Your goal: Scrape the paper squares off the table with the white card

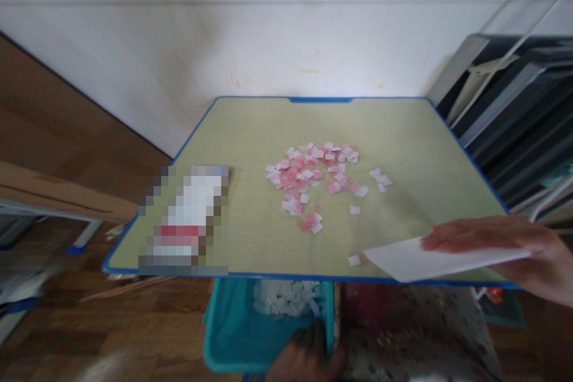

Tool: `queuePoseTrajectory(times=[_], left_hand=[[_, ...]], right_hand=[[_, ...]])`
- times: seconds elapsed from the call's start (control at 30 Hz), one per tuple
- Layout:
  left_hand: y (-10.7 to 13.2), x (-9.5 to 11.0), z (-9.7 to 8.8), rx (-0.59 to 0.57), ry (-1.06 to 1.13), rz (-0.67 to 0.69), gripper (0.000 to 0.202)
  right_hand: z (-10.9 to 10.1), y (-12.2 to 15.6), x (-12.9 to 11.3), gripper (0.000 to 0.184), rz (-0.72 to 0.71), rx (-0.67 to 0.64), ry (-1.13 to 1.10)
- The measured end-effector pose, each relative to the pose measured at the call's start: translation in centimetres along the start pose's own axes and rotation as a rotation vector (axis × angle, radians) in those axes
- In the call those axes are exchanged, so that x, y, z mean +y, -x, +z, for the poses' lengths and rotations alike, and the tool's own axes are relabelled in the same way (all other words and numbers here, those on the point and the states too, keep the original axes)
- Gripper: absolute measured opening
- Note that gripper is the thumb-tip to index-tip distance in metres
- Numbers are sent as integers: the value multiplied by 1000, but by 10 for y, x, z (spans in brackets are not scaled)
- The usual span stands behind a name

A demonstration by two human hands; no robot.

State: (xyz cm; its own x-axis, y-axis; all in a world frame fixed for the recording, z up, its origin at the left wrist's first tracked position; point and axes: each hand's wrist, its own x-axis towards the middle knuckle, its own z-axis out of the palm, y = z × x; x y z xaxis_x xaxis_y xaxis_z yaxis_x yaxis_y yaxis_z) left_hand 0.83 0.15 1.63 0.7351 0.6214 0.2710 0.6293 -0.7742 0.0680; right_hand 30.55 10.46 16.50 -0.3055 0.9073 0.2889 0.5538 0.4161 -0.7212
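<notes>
My right hand (487, 242) is closed on a white card (443, 259), held tilted over the table's front right corner, fingers on top and the rest of the hand behind. Just left of the card's tip lies a small white square (354, 260). At the bottom, my left hand (308, 352) is dim and partly cut off, wrapped around the front right rim of a teal basin (237, 343). Many small white pieces (290, 298) lie in the basin's far part. A loose pile of small pink and white squares (299, 173) covers the table's middle.
The folding table (242, 125) has a pale top and blue edging, and stands against a white wall (268, 42). A blurred-out item (192, 209) lies on its left. Dark panels (510, 89) lean at the right; cardboard (67, 119) stands at the left.
</notes>
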Motion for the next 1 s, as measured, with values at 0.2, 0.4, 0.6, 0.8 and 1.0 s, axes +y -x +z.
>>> queuePoseTrajectory(times=[0.2, 0.4, 0.6, 0.8, 1.0], left_hand=[[-6, -3, -4, -27, 4, 11, 46], [-5, -1, -3, -21, -5, 4, 49], [-4, -1, -4, -25, -4, 12, 48], [-4, -1, -4, -53, 6, 10, 45], [0, -1, -2, -159, 48, 7, 35]], right_hand=[[6, -2, -3, 22, 17, 6, 18], [-1, 8, 3, 28, -57, -114, 30], [2, 5, -2, 27, -126, -175, 47], [0, 10, 4, 31, -10, -73, 78], [3, 8, 1, 27, 25, -79, -31]])
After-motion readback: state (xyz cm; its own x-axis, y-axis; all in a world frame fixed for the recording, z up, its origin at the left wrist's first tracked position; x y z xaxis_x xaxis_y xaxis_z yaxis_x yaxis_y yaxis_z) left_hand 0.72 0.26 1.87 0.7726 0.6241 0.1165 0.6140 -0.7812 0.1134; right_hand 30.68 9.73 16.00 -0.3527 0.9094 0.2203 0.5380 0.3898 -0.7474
